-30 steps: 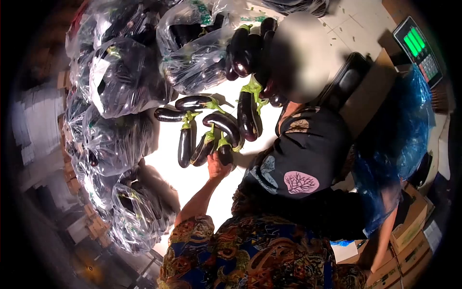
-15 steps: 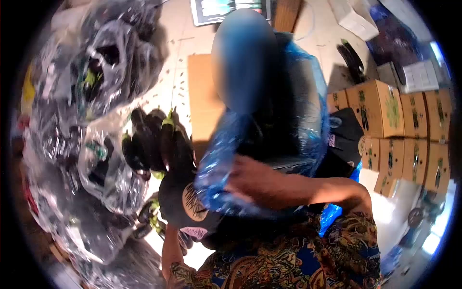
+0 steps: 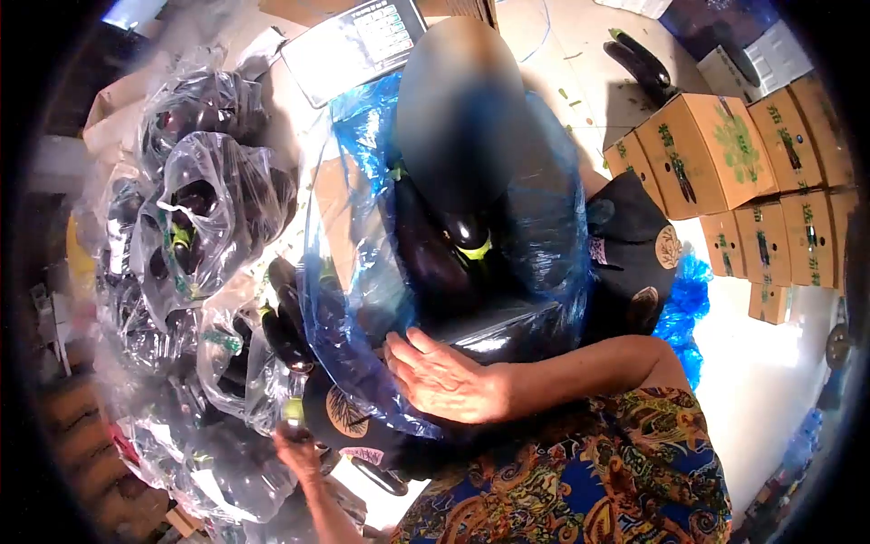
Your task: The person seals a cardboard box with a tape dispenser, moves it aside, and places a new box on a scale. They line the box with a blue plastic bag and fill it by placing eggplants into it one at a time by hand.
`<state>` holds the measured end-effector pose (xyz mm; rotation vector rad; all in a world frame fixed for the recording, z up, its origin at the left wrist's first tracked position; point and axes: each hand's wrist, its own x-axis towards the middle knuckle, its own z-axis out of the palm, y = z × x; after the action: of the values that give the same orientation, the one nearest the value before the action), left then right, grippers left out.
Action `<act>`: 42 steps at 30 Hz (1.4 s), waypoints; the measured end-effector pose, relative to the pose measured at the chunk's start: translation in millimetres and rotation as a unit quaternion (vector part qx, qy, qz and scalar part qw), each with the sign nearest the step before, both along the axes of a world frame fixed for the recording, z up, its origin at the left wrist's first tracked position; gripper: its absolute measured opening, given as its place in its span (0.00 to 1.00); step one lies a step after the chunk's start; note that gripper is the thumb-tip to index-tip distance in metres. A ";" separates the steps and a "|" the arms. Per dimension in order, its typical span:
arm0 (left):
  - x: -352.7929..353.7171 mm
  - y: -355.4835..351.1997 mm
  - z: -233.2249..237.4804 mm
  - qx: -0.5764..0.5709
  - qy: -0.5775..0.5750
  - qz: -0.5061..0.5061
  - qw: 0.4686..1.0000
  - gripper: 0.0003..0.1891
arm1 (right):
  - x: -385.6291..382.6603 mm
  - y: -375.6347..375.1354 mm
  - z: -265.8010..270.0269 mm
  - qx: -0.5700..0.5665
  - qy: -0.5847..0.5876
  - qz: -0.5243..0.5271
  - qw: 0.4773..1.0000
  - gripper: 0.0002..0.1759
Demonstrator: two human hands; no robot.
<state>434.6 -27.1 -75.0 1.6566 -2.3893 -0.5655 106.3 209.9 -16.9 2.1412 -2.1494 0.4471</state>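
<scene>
A blue plastic bag (image 3: 349, 363) lines a carton in front of me, its edge spread over the left flap. Inside lie dark purple eggplants (image 3: 435, 240), one showing a green cap; a blurred patch covers the far part. My right hand (image 3: 439, 376) lies on the bag's near left edge, fingers extended and slightly apart. Down at the left, beside my knee, my left hand (image 3: 297, 446) is closed at the pale green stem end of an eggplant (image 3: 292, 410). More eggplants (image 3: 285, 331) lie just beyond it, partly behind the bag.
Clear plastic bags of eggplants (image 3: 195, 213) crowd the left side. Printed cartons (image 3: 702, 150) are stacked at the right. A white-framed panel (image 3: 353, 50) lies beyond the carton. Loose eggplants (image 3: 639, 62) rest on the floor at far right, and blue plastic (image 3: 684, 313) lies by my right knee.
The blue bag's left side now spreads outward over the cardboard flap. My right hand has come to rest flat on its edge. My left hand has come into view at the left.
</scene>
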 end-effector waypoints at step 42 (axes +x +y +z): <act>-445.3 99.7 50.9 0.170 -0.117 -0.595 0.777 0.35 | -143.7 157.6 108.0 0.091 -0.424 0.017 0.901 0.12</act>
<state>-10.6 72.6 -24.0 -0.0312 -3.4647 -1.0104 -37.4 367.4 91.1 2.3515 -2.6154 1.4696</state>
